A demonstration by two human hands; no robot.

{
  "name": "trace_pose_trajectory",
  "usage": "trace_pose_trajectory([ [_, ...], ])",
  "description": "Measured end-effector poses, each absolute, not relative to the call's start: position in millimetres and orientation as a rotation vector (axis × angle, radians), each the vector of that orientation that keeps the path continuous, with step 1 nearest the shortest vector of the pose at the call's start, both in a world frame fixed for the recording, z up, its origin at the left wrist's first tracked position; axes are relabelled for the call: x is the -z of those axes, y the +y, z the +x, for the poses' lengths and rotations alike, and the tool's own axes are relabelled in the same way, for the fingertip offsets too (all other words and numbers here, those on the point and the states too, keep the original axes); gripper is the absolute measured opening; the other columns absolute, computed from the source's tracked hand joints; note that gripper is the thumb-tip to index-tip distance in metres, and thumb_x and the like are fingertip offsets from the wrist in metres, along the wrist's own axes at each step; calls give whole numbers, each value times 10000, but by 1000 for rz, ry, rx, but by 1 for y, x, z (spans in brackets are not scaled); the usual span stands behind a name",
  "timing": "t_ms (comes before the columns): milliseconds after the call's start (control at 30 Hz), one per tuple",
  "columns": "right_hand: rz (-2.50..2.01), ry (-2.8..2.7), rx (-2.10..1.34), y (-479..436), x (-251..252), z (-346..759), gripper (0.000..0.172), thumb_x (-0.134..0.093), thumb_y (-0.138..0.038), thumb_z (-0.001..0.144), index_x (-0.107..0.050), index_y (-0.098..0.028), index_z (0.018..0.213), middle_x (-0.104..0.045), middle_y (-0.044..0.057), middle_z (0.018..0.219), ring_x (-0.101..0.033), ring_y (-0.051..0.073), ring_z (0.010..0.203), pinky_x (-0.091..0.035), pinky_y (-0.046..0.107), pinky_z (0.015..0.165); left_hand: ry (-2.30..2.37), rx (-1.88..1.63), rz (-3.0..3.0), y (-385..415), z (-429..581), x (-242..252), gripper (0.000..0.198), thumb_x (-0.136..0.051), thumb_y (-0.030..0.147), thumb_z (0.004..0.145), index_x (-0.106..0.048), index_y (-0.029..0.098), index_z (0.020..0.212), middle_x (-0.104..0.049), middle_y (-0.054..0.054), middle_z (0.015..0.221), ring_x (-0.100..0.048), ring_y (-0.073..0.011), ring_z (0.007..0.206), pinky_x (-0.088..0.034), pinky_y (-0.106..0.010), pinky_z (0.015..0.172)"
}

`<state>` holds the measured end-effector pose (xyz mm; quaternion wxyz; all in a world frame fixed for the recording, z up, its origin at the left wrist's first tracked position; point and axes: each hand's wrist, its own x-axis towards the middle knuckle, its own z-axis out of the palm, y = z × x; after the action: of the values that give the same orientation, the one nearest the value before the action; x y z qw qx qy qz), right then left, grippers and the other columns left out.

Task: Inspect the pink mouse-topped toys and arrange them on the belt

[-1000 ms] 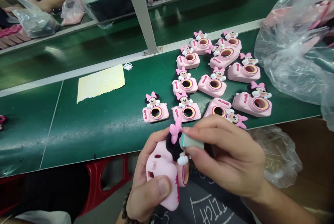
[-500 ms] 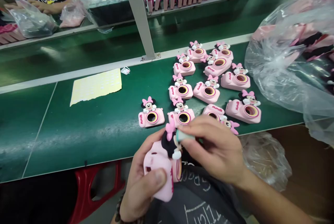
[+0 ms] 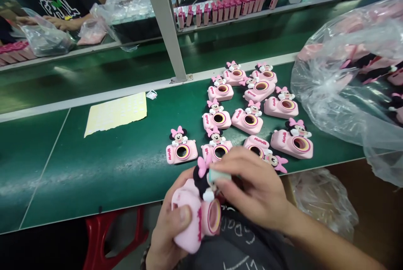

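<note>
Pink Minnie Mouse toy camera [image 3: 191,236] lies gripped in the left hand [image 3: 166,236], its fingers curled around the glossy body and the thumb pressed on top, just off the near edge of the green worktop [image 3: 94,169]. The right hand [image 3: 255,190] pinches a small pale teal block [image 3: 219,175] between its fingers, holding it against the figure's black head. Matching pink cameras [image 3: 247,121] lie in loose rows on the worktop, with a pale yellow sheet of small labels [image 3: 115,114] to their left and a clear plastic bag of pink items [image 3: 333,102] at the right.
</note>
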<state>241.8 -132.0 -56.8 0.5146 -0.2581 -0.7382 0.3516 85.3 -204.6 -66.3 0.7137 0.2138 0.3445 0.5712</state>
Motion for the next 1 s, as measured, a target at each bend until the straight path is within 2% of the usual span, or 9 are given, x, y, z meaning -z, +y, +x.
trace_pose_trajectory([
  [233, -661, -1734, -902, -128, 60, 240, 239, -656, -82, 862, -710, -151, 1084, -656, 56, 881, -626, 150, 775, -535, 274, 673, 742, -1205, 492, -200, 83, 68, 540, -623, 472, 811, -568, 167, 1253, -668, -95, 905, -669, -260, 778, -575, -354, 638],
  [400, -636, -1721, -912, -126, 63, 240, 232, -643, -98, 867, -711, -142, 1084, -657, 65, 891, -623, 153, 784, -531, 279, 678, 699, -1229, 453, -198, 83, 73, 435, -599, 464, 845, -586, 163, 1158, -661, -88, 914, -675, -242, 754, -590, -339, 613],
  [567, -662, -1735, -943, -123, 70, 239, 215, -649, -118, 880, -711, -152, 1083, -649, 60, 889, -619, 148, 781, -530, 273, 659, 706, -1248, 417, -196, 84, 82, 481, -589, 455, 860, -547, 162, 1240, -652, -82, 947, -671, -224, 741, -603, -339, 599],
  [700, -799, -1777, -887, -114, 77, 247, 193, -651, -137, 898, -714, -173, 1077, -644, 52, 892, -620, 145, 800, -530, 267, 660, 673, -1254, 464, -192, 83, 83, 492, -555, 466, 869, -579, 143, 1240, -662, -123, 983, -676, -260, 820, -594, -337, 582],
  [833, -1018, -1472, -911, -109, 78, 258, 182, -637, -186, 934, -684, -227, 1105, -643, 55, 1001, -630, 155, 854, -537, 259, 645, 588, -1294, 516, -190, 79, 76, 491, -569, 501, 831, -670, 136, 1143, -662, -173, 1140, -648, -323, 1026, -604, -402, 700],
  [933, -949, -1318, -1133, -120, 76, 255, 208, -593, -203, 969, -637, -245, 1169, -640, 19, 897, -601, 110, 659, -536, 244, 587, 577, -1330, 449, -192, 78, 74, 435, -613, 432, 793, -693, 177, 1136, -669, -149, 1194, -619, -345, 1140, -572, -502, 874],
  [1000, -881, -1324, -1264, -133, 74, 248, 220, -570, -184, 977, -621, -248, 1182, -639, 8, 859, -588, 99, 611, -529, 229, 553, 593, -1346, 356, -193, 80, 75, 420, -627, 394, 781, -684, 212, 1155, -694, -124, 1152, -642, -325, 1112, -548, -503, 926],
])
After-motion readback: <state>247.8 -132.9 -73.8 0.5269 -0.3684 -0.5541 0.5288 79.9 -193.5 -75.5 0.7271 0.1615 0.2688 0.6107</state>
